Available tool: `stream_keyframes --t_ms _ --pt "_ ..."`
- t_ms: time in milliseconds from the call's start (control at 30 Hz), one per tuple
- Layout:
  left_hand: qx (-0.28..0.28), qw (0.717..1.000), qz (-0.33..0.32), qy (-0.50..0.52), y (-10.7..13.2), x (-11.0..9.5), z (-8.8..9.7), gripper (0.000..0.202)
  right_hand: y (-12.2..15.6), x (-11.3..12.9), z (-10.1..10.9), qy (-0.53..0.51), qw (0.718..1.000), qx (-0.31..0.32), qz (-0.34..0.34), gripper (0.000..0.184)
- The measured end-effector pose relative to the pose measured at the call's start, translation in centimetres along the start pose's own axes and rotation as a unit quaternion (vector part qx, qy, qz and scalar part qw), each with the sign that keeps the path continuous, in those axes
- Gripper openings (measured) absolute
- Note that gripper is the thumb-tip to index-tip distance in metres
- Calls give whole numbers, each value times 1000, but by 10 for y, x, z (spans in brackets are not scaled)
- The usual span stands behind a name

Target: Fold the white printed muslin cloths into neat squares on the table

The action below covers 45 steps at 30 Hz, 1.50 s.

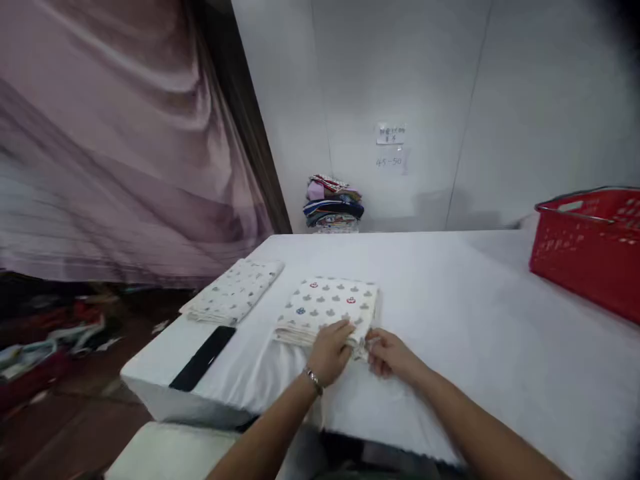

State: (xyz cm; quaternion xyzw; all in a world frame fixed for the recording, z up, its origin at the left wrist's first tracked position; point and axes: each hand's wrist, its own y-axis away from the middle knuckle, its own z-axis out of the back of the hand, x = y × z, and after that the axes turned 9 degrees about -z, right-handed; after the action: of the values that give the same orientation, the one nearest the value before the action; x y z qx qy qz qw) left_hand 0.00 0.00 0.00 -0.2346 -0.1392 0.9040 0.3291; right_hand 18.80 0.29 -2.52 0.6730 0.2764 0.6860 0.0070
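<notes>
A white folded cloth [325, 307] with grey, red and blue cloud-like prints lies on the white-covered table in front of me. My left hand [330, 353], with a metal bracelet at its wrist, bends over the cloth's front edge, gripping it with the fingers on top. At the front right corner, my right hand [387, 353] pinches the layered edge; its fingertips are partly hidden. Another folded white cloth [235, 290] with small prints lies to the left, apart from both hands.
A black flat object [204, 358] rests near the left table edge. The red plastic basket [585, 250] stands at the right. Against the back wall is a stack of folded fabrics [334, 207]. Pink drapery [150, 133] hangs at the left. Paper notes [391, 133] are on the wall.
</notes>
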Motion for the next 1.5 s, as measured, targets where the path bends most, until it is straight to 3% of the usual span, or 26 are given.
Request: stream_keyframes --t_ms 167,367,567,767,867,1000,1200,1333,1500 --pt "-12 1000 2 -14 -3 -5 4 41 2 3 0 1 1000 3 -8 32" --pt "15 994 102 43 -17 1 12 12 4 5 -1 -17 1000 -7 -14 29" --pt "3 985 145 97 -23 4 16 19 3 4 -1 -16 1000 3 -22 24" --pt "-13 977 165 134 -20 8 13 24 1 5 -1 -28 997 -47 58 21" --pt "-19 969 182 166 -21 11 12 24 -2 4 -2 14 989 -78 126 24" --pt "-18 965 193 175 -22 13 13 25 -7 7 -3 126 961 -136 204 32" --pt "-21 974 165 156 -23 14 15 21 -4 23 -6 334 914 -124 194 24" --pt "-57 989 84 108 -22 10 20 11 -4 23 -6 468 852 -123 200 22" --pt "-58 998 -33 -7 -14 5 16 39 -6 10 -3 516 815 -142 223 25"
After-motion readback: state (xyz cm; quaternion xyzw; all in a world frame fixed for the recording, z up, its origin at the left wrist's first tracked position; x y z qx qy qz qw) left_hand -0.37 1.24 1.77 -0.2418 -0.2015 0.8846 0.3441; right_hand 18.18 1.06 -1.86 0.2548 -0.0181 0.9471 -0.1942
